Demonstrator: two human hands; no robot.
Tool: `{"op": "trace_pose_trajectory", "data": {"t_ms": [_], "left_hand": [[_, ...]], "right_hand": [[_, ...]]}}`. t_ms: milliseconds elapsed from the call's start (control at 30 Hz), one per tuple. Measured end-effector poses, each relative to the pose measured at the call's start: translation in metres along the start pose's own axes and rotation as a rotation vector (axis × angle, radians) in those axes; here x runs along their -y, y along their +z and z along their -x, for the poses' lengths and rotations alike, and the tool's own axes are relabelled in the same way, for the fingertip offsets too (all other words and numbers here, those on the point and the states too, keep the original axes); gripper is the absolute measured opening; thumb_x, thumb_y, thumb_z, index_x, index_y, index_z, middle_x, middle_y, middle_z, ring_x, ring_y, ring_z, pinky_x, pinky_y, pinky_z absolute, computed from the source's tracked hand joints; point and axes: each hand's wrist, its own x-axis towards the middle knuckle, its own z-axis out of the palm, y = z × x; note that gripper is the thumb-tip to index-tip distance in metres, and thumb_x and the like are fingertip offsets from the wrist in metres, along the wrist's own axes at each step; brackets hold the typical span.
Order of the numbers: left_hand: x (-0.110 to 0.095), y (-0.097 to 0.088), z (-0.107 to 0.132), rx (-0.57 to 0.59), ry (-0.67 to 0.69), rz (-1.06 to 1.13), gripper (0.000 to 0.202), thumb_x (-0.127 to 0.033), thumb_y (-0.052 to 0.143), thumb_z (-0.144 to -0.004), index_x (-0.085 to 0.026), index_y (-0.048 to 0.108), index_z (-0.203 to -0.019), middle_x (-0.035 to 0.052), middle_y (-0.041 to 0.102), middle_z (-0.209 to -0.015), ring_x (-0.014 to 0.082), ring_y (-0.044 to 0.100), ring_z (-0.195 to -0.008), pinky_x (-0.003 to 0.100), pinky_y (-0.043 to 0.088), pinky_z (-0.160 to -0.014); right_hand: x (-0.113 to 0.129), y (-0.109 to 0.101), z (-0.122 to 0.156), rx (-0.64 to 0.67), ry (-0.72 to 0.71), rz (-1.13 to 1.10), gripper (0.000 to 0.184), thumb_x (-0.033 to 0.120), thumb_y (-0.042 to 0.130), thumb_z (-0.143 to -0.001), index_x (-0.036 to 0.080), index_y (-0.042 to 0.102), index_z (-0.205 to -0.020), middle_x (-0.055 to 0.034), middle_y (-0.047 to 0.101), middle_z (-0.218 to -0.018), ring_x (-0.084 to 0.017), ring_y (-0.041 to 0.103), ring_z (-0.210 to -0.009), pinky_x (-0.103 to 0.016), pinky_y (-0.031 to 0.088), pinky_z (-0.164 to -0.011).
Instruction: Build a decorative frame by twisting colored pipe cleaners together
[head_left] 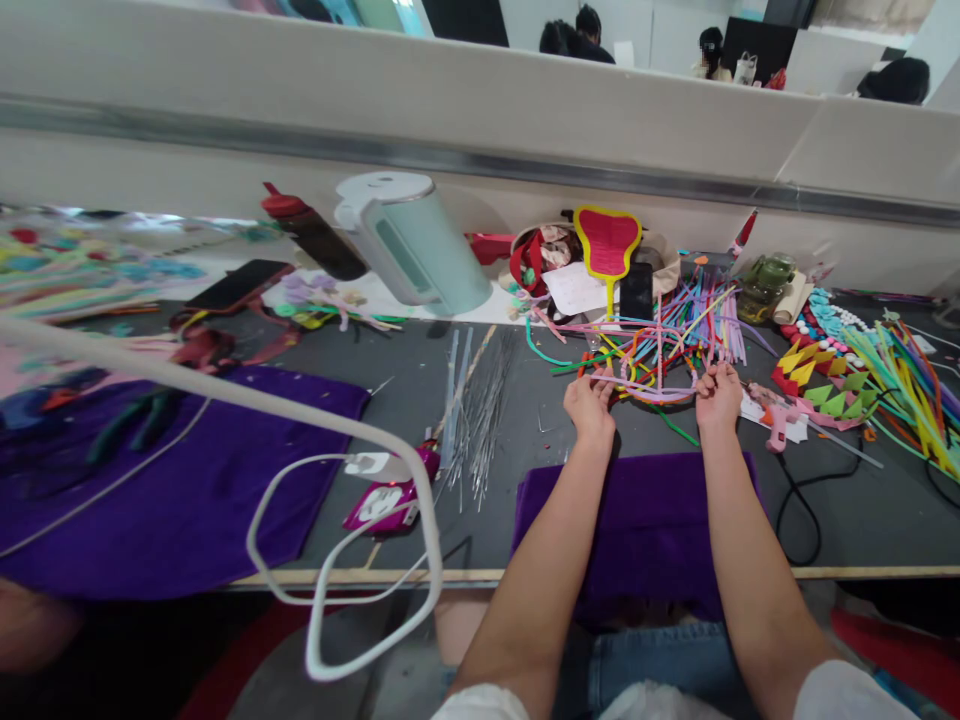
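A lavender pipe cleaner stretches between my two hands near the front of a tangled pile. My left hand pinches its left end, and my right hand has its fingers closed at the other end. Just behind them lies the heap of colourful pipe cleaners, with green, orange, red and purple stems crossing one another. Right of my right hand is a pink glue gun with a black cord. A folded purple cloth lies under my forearms at the table edge.
A white cable loops in the left foreground. Metal wires and a magenta packet lie left of my hands. Behind stand a mint kettle, a dark bottle and a red-yellow paddle shape. Another purple cloth covers the left side.
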Motion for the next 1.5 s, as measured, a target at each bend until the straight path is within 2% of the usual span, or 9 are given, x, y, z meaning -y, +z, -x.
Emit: {"op": "trace_pose_trajectory", "data": {"t_ms": [433, 567, 733, 900, 1000, 1167, 1300, 1400, 1500], "left_hand": [[-0.001, -0.004, -0.01, 0.006, 0.036, -0.021, 0.009, -0.014, 0.054, -0.071, -0.016, 0.046, -0.069, 0.006, 0.066, -0.075, 0.0152, 0.068, -0.074, 0.032, 0.051, -0.077], [-0.001, -0.001, -0.002, 0.109, 0.034, -0.021, 0.01, -0.021, 0.061, -0.072, -0.015, 0.052, -0.074, 0.0047, 0.066, -0.075, 0.0139, 0.067, -0.075, 0.031, 0.05, -0.078], [0.003, 0.004, 0.019, 0.219, -0.029, -0.093, 0.02, -0.03, 0.068, -0.07, -0.015, 0.055, -0.07, -0.0002, 0.061, -0.067, 0.0087, 0.06, -0.063, 0.025, 0.048, -0.071], [0.006, 0.009, 0.045, 0.346, -0.019, -0.161, 0.019, -0.019, 0.075, -0.06, -0.015, 0.059, -0.071, -0.0004, 0.062, -0.071, 0.01, 0.061, -0.071, 0.023, 0.047, -0.073], [0.005, 0.01, 0.057, 0.346, -0.107, -0.116, 0.014, -0.013, 0.073, -0.062, -0.015, 0.06, -0.068, -0.0005, 0.061, -0.071, 0.0098, 0.061, -0.072, 0.022, 0.047, -0.073], [0.002, 0.012, 0.063, 0.257, -0.441, -0.089, 0.009, -0.009, 0.067, -0.071, -0.013, 0.06, -0.069, 0.0021, 0.063, -0.069, 0.0082, 0.06, -0.065, 0.019, 0.049, -0.065], [0.003, 0.014, 0.065, 0.289, -0.689, -0.083, 0.006, -0.017, 0.067, -0.077, -0.014, 0.062, -0.078, 0.0035, 0.064, -0.067, 0.0126, 0.063, -0.064, 0.028, 0.054, -0.07], [0.006, 0.014, 0.068, 0.373, -0.714, -0.091, 0.011, -0.021, 0.065, -0.08, -0.013, 0.063, -0.087, 0.0079, 0.069, -0.08, 0.0186, 0.067, -0.08, 0.036, 0.054, -0.081], [0.007, 0.014, 0.066, 0.391, -0.594, -0.129, 0.01, -0.016, 0.066, -0.078, -0.014, 0.064, -0.087, 0.0066, 0.07, -0.084, 0.0173, 0.068, -0.08, 0.034, 0.054, -0.081]], "right_hand": [[0.0, -0.006, -0.009, -0.073, -0.037, 0.003, 0.02, 0.027, 0.063, -0.082, 0.02, 0.045, -0.076, 0.0098, 0.048, -0.055, -0.001, 0.032, -0.037, -0.012, 0.022, -0.036], [-0.002, -0.01, -0.011, -0.048, 0.064, -0.156, 0.02, 0.022, 0.06, -0.085, 0.02, 0.043, -0.074, 0.0096, 0.046, -0.057, 0.0, 0.031, -0.037, -0.011, 0.023, -0.035], [-0.002, -0.012, -0.013, -0.055, 0.083, -0.259, 0.02, 0.013, 0.05, -0.089, 0.019, 0.041, -0.072, 0.0094, 0.039, -0.056, -0.001, 0.03, -0.038, -0.009, 0.028, -0.037], [0.004, -0.013, -0.014, -0.062, 0.095, -0.363, 0.024, 0.001, 0.04, -0.086, 0.02, 0.043, -0.072, 0.008, 0.037, -0.057, -0.004, 0.03, -0.039, -0.011, 0.031, -0.035], [0.008, -0.014, -0.015, -0.054, 0.11, -0.425, 0.029, -0.006, 0.036, -0.081, 0.02, 0.042, -0.071, 0.0076, 0.038, -0.058, -0.004, 0.03, -0.039, -0.012, 0.031, -0.034], [0.012, -0.013, -0.013, -0.018, 0.139, -0.524, 0.032, -0.011, 0.034, -0.074, 0.02, 0.041, -0.07, 0.0078, 0.038, -0.058, -0.003, 0.031, -0.04, -0.01, 0.033, -0.036], [0.012, -0.01, -0.007, 0.012, 0.173, -0.575, 0.034, -0.011, 0.03, -0.076, 0.02, 0.043, -0.073, 0.0065, 0.041, -0.06, -0.004, 0.035, -0.041, -0.01, 0.035, -0.036], [0.011, -0.006, -0.002, 0.04, 0.191, -0.589, 0.032, -0.009, 0.032, -0.079, 0.02, 0.046, -0.074, 0.0057, 0.044, -0.062, -0.004, 0.037, -0.043, -0.011, 0.038, -0.037], [0.01, -0.001, 0.002, 0.075, 0.165, -0.507, 0.025, -0.001, 0.041, -0.082, 0.022, 0.048, -0.075, 0.0057, 0.048, -0.062, -0.006, 0.04, -0.045, -0.015, 0.043, -0.042]]}}
